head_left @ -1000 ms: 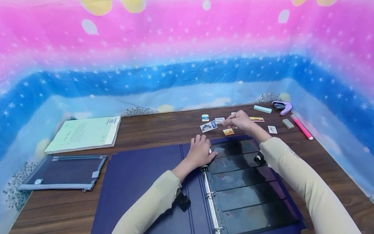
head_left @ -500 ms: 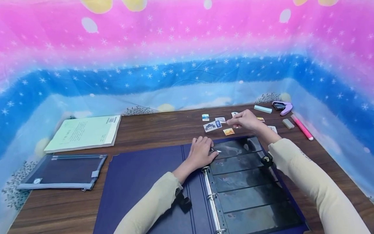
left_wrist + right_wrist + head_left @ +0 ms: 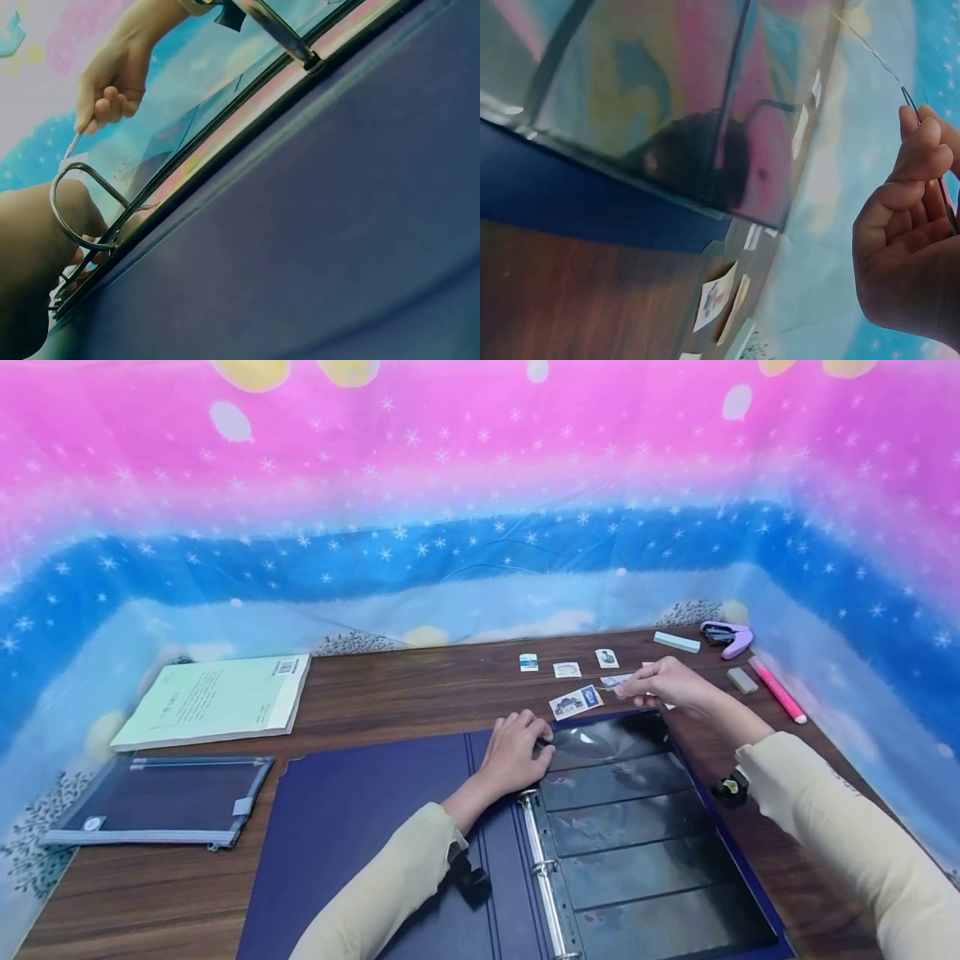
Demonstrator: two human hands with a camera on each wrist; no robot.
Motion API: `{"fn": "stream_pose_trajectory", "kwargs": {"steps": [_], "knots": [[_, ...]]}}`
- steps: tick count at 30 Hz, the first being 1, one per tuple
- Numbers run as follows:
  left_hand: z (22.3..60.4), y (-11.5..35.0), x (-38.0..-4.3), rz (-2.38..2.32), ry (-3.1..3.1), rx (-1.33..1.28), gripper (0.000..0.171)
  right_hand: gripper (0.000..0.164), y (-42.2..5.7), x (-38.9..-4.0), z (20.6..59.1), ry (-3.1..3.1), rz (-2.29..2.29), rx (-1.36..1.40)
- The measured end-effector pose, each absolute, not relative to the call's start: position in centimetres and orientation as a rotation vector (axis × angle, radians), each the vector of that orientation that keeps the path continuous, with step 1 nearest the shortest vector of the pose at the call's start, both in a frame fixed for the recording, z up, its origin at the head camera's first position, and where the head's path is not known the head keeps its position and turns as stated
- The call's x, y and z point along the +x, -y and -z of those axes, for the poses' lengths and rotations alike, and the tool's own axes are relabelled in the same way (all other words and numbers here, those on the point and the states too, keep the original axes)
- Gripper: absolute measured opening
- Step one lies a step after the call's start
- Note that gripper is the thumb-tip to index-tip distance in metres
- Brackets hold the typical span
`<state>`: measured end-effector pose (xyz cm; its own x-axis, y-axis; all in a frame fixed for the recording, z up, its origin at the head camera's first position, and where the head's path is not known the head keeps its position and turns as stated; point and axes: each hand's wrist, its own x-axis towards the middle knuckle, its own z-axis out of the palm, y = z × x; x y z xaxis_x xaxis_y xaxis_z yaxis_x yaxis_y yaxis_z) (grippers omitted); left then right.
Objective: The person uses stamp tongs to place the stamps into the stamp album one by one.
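My right hand (image 3: 675,682) pinches slim metal tweezers (image 3: 947,201) above the far right corner of the ring binder (image 3: 375,827). At the tweezers' tip is a postage stamp (image 3: 574,702) with a dark picture and a blue panel, held just beyond the binder's far edge. My left hand (image 3: 515,750) rests by the top of the metal rings (image 3: 542,865), at the upper left corner of the black pocket page (image 3: 630,810). In the left wrist view an open-looking ring (image 3: 61,217) crosses in front of that hand, and its fingertips are partly hidden.
Loose stamps (image 3: 607,658) lie on the wooden table behind the binder. An eraser (image 3: 742,681), a pink marker (image 3: 777,689), a lilac stapler (image 3: 729,637) and a pale green strip (image 3: 677,642) stand right. A mesh zip pouch (image 3: 165,802) and a green book (image 3: 217,702) lie left.
My right hand has moved right and slightly nearer, carrying the stamp in the tweezers; the stamp now overlaps the orange one's spot. My left hand has barely moved.
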<state>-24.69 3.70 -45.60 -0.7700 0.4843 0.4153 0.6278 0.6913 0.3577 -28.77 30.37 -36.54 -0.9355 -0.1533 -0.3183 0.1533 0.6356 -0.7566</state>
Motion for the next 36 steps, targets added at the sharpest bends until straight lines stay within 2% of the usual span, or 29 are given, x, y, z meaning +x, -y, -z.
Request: {"fn": "stream_pose_trajectory", "kwargs": {"steps": [3,10,21,36], "knots": [[45.8,-3.7,-24.8,0.753,2.562,-0.898,0.005,0.044,-30.8,-28.8,36.7,-2.472,1.205,-0.004],[45.8,-3.8,-24.9,0.782,2.511,-0.902,0.006,0.042,-30.9,-29.1,37.5,-2.401,1.174,-0.044],[45.9,-3.7,-25.0,0.825,2.460,-0.923,0.009,0.026,-30.2,-29.7,38.5,-2.452,1.033,-0.139],[45.8,-3.7,-25.0,0.838,2.488,-0.923,0.010,0.026,-29.8,-30.0,38.7,-2.453,0.968,-0.248]]}}
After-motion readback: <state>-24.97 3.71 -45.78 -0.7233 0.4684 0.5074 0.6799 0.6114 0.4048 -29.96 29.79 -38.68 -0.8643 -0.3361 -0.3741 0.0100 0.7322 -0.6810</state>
